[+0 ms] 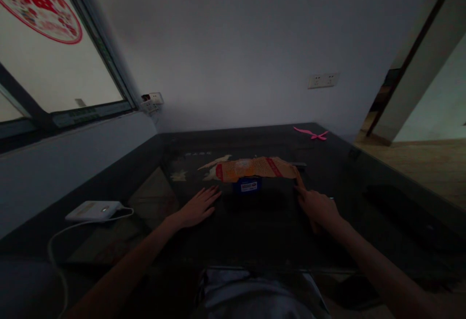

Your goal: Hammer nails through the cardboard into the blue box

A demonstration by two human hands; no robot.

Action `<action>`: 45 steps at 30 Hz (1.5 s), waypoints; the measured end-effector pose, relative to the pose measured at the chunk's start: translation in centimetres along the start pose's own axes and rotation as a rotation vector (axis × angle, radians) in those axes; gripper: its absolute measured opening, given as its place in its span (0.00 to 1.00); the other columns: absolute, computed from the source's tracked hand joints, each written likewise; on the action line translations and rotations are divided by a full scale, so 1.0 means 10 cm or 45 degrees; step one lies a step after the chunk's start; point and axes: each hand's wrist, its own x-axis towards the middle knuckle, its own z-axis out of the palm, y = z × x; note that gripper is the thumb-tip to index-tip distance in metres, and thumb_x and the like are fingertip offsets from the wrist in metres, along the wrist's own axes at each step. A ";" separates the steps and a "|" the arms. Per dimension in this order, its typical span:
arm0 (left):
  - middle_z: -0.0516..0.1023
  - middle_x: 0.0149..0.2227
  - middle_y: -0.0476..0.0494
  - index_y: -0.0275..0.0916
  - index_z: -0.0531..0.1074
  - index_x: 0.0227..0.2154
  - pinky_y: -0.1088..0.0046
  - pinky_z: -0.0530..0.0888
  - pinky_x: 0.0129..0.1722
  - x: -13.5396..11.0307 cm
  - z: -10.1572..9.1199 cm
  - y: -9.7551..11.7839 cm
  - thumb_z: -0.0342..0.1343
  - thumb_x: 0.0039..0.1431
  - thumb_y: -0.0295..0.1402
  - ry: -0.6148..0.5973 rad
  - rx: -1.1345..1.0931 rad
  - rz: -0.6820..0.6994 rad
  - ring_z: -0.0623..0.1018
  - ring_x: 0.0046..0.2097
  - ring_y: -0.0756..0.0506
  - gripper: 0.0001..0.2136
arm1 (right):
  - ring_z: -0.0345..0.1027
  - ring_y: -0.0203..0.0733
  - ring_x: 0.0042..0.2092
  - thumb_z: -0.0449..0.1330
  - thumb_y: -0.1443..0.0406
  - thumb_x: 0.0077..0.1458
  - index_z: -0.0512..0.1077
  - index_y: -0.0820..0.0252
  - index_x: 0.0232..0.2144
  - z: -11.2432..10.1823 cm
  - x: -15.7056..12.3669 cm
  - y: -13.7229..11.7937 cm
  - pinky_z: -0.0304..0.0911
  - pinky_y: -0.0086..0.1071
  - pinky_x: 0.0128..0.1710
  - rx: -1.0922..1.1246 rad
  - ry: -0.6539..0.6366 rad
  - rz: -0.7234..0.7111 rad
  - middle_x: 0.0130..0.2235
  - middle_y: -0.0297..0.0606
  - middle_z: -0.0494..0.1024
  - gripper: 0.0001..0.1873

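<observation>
My left hand (198,207) lies flat on the dark glass table (255,231), fingers stretched out, its fingertips close to the left end of an orange and red cardboard flap (255,168). My right hand (316,206) rests near the flap's right end, its index finger pointing up to touch the flap's right corner. Under the flap sits a small blue container with a label (249,184). Neither hand holds anything.
A white power bank (93,210) with a white cable lies at the table's left. A pink clip-like item (312,134) lies at the far right corner. Torn paper scraps (214,162) lie behind the flap. Wall sockets (323,80) and a window are beyond.
</observation>
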 end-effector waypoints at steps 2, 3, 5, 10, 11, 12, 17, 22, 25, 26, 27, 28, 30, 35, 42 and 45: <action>0.41 0.66 0.44 0.43 0.39 0.63 0.60 0.45 0.62 0.04 -0.04 0.16 0.37 0.64 0.39 -0.011 -0.026 0.080 0.45 0.65 0.44 0.27 | 0.73 0.55 0.40 0.43 0.61 0.60 0.61 0.52 0.57 0.00 0.00 0.00 0.65 0.44 0.34 -0.007 0.009 -0.001 0.42 0.48 0.77 0.24; 0.41 0.66 0.43 0.43 0.38 0.63 0.60 0.45 0.63 0.06 -0.05 0.22 0.38 0.63 0.38 -0.018 -0.037 0.101 0.45 0.65 0.44 0.27 | 0.73 0.54 0.40 0.43 0.61 0.60 0.61 0.51 0.57 0.00 0.00 0.00 0.65 0.43 0.35 -0.010 0.009 -0.001 0.42 0.48 0.77 0.24; 0.40 0.65 0.41 0.40 0.38 0.63 0.61 0.45 0.63 0.11 -0.08 0.32 0.39 0.63 0.38 -0.034 -0.056 0.124 0.44 0.65 0.44 0.28 | 0.73 0.54 0.40 0.43 0.61 0.60 0.61 0.51 0.57 0.00 0.00 -0.01 0.65 0.43 0.35 -0.014 0.003 0.003 0.43 0.47 0.76 0.24; 0.40 0.65 0.40 0.38 0.36 0.63 0.60 0.44 0.63 0.24 -0.14 0.62 0.41 0.62 0.37 -0.082 -0.127 0.296 0.44 0.65 0.43 0.30 | 0.72 0.54 0.41 0.43 0.60 0.60 0.61 0.51 0.56 0.00 -0.01 -0.01 0.64 0.42 0.36 0.004 0.014 0.014 0.44 0.46 0.76 0.24; 0.40 0.65 0.40 0.38 0.35 0.63 0.60 0.44 0.63 0.28 -0.16 0.70 0.41 0.62 0.38 -0.090 -0.145 0.351 0.44 0.65 0.44 0.30 | 0.72 0.53 0.40 0.43 0.60 0.60 0.61 0.51 0.56 0.01 -0.01 0.00 0.64 0.42 0.36 0.003 0.020 0.013 0.44 0.47 0.76 0.24; 0.40 0.65 0.40 0.38 0.35 0.63 0.61 0.44 0.63 0.33 -0.17 0.80 0.41 0.62 0.38 -0.092 -0.161 0.403 0.44 0.65 0.44 0.31 | 0.73 0.53 0.40 0.43 0.60 0.59 0.61 0.51 0.56 0.01 -0.01 0.00 0.64 0.42 0.36 -0.002 0.024 0.010 0.44 0.47 0.76 0.24; 0.40 0.66 0.41 0.37 0.37 0.63 0.61 0.43 0.63 0.70 -0.15 1.17 0.41 0.62 0.38 -0.080 -0.211 0.567 0.42 0.65 0.45 0.30 | 0.73 0.53 0.40 0.43 0.60 0.60 0.60 0.50 0.57 0.02 -0.01 0.00 0.64 0.42 0.34 -0.030 0.040 -0.006 0.43 0.47 0.76 0.24; 0.41 0.66 0.43 0.41 0.41 0.63 0.57 0.44 0.63 0.94 -0.15 1.24 0.42 0.61 0.38 -0.054 -0.258 0.500 0.42 0.65 0.43 0.29 | 0.73 0.52 0.40 0.43 0.59 0.60 0.57 0.50 0.59 0.00 -0.03 -0.01 0.64 0.40 0.34 -0.062 0.038 -0.009 0.42 0.48 0.76 0.25; 0.44 0.65 0.44 0.43 0.45 0.62 0.57 0.46 0.62 0.91 -0.22 1.24 0.44 0.61 0.39 0.006 -0.352 0.454 0.45 0.65 0.42 0.28 | 0.72 0.52 0.41 0.44 0.58 0.60 0.57 0.51 0.59 -0.04 -0.03 0.00 0.64 0.40 0.36 -0.060 0.005 -0.026 0.43 0.48 0.76 0.25; 0.46 0.65 0.44 0.44 0.46 0.62 0.58 0.48 0.62 0.88 -0.25 1.24 0.44 0.61 0.39 0.037 -0.397 0.440 0.46 0.65 0.43 0.27 | 0.72 0.52 0.42 0.44 0.58 0.60 0.57 0.51 0.58 -0.06 -0.04 0.00 0.64 0.40 0.36 -0.056 -0.010 -0.039 0.44 0.48 0.76 0.25; 0.48 0.64 0.45 0.44 0.47 0.61 0.60 0.50 0.62 0.85 -0.27 1.22 0.43 0.62 0.39 0.071 -0.445 0.422 0.49 0.64 0.43 0.26 | 0.72 0.52 0.42 0.44 0.57 0.60 0.57 0.51 0.58 -0.09 -0.04 0.01 0.64 0.40 0.36 -0.053 -0.024 -0.050 0.44 0.47 0.76 0.24; 0.51 0.64 0.44 0.44 0.49 0.61 0.62 0.52 0.62 0.81 -0.29 1.20 0.42 0.62 0.38 0.109 -0.495 0.391 0.52 0.64 0.44 0.24 | 0.72 0.53 0.42 0.45 0.56 0.60 0.57 0.51 0.58 -0.12 -0.06 0.01 0.64 0.41 0.35 -0.055 -0.035 -0.054 0.44 0.47 0.76 0.24; 0.57 0.61 0.44 0.43 0.52 0.60 0.64 0.56 0.60 0.73 -0.30 1.13 0.41 0.63 0.35 0.183 -0.576 0.297 0.58 0.61 0.46 0.22 | 0.72 0.53 0.41 0.45 0.54 0.60 0.58 0.51 0.57 -0.19 -0.11 0.01 0.64 0.41 0.34 -0.072 -0.020 -0.032 0.42 0.47 0.76 0.25; 0.69 0.52 0.43 0.41 0.64 0.51 0.65 0.66 0.54 0.60 -0.22 0.88 0.45 0.61 0.32 0.307 -0.606 0.030 0.69 0.53 0.46 0.16 | 0.72 0.50 0.38 0.44 0.55 0.61 0.65 0.56 0.51 -0.36 -0.28 -0.15 0.64 0.39 0.34 -0.062 0.144 -0.056 0.39 0.47 0.76 0.21; 0.72 0.47 0.44 0.41 0.68 0.46 0.66 0.68 0.50 0.59 -0.19 0.86 0.49 0.58 0.30 0.337 -0.516 0.028 0.70 0.48 0.46 0.13 | 0.64 0.43 0.48 0.56 0.62 0.55 0.70 0.56 0.48 -0.22 -0.34 -0.69 0.60 0.35 0.47 0.333 0.094 -0.894 0.46 0.41 0.71 0.17; 0.72 0.44 0.44 0.40 0.69 0.42 0.67 0.68 0.48 0.57 -0.23 0.91 0.49 0.58 0.30 0.291 -0.450 0.072 0.70 0.46 0.46 0.10 | 0.61 0.46 0.49 0.60 0.57 0.51 0.68 0.57 0.49 -0.07 -0.35 -0.84 0.59 0.39 0.48 0.375 0.156 -1.003 0.48 0.42 0.69 0.23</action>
